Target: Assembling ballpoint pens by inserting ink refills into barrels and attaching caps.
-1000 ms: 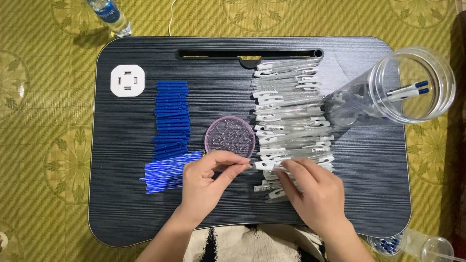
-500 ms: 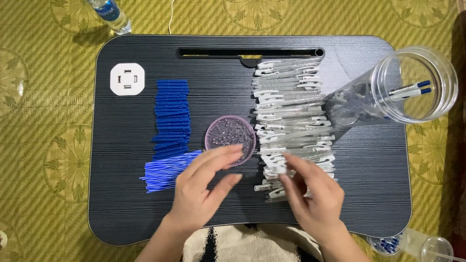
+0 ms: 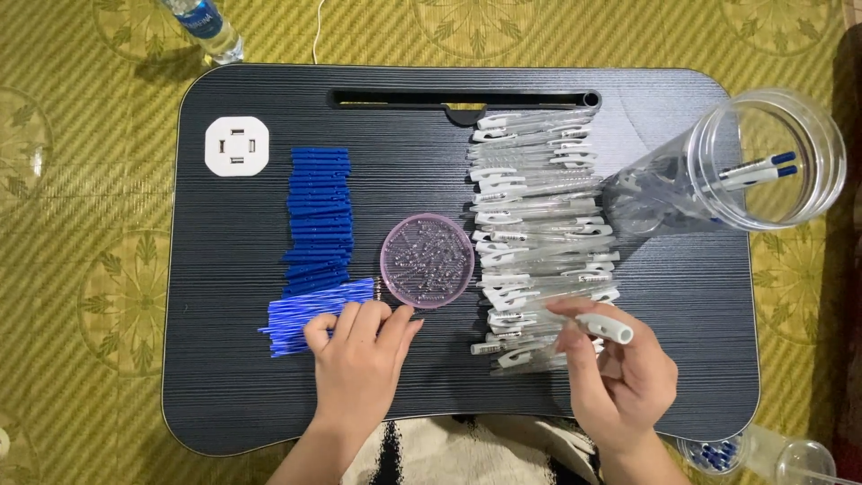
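Note:
My left hand rests on the dark lap desk, fingers spread, fingertips on the near end of a pile of thin blue pen refills. My right hand holds a clear pen barrel with a white end just right of the stack of clear pen barrels. A round pink dish of small springs sits between the refills and the barrels, just beyond my left fingertips.
A row of blue pen caps lies left of the dish. A white square block sits at the desk's far left. A clear jar holds two finished pens at right. A water bottle and small containers lie on the patterned mat.
My hands have moved apart. The left one went left to the blue refills. The right one drew back to the right, holding a clear barrel.

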